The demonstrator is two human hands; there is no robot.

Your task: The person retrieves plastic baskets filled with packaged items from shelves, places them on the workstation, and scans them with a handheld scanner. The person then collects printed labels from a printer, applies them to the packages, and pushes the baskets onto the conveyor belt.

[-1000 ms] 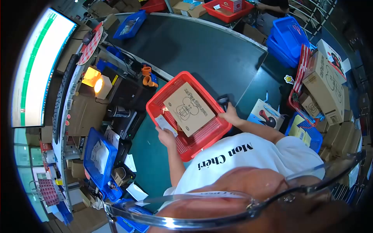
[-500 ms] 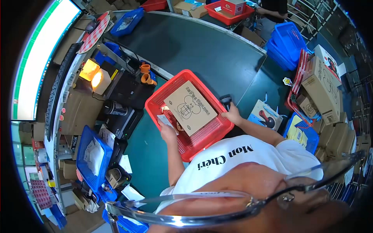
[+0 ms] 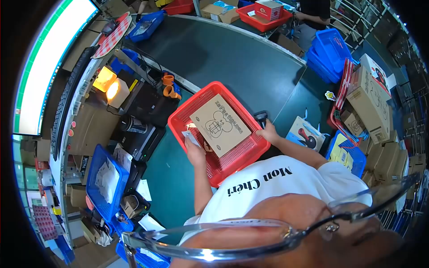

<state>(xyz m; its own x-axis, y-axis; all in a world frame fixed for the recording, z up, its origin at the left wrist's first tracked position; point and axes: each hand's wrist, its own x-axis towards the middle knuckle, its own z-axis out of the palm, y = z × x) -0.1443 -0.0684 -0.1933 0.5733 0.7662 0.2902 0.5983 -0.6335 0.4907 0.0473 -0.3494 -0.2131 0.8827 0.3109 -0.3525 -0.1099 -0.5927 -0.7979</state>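
A red perforated plastic basket [image 3: 216, 91] is in front of my chest, tilted in view. Inside it lies a brown cardboard box [image 3: 230, 134] with a printed cartoon mouse and lettering. My left hand [image 3: 195, 151] is closed on the basket's left rim, with a white paper slip [image 3: 189, 136] pinched in the fingers. At the opposite side, my right hand [image 3: 268, 133] is closed around a black handheld scanner [image 3: 260, 117], its thumb against the basket's rim. Fingers beneath the rims are hidden. Something small beside the box is mostly covered.
The basket is over a green work surface [image 3: 178, 174]. On the left are a monitor [image 3: 49, 67], a keyboard [image 3: 73, 89] and a blue tray [image 3: 105, 178]. To the right are stacked blue baskets [image 3: 328, 53] and cartons [image 3: 368, 102]. Another person [image 3: 313, 15] is at the far side.
Almost nothing differs: the basket and both hands sit very slightly lower and to the right in view. Both holds look the same.
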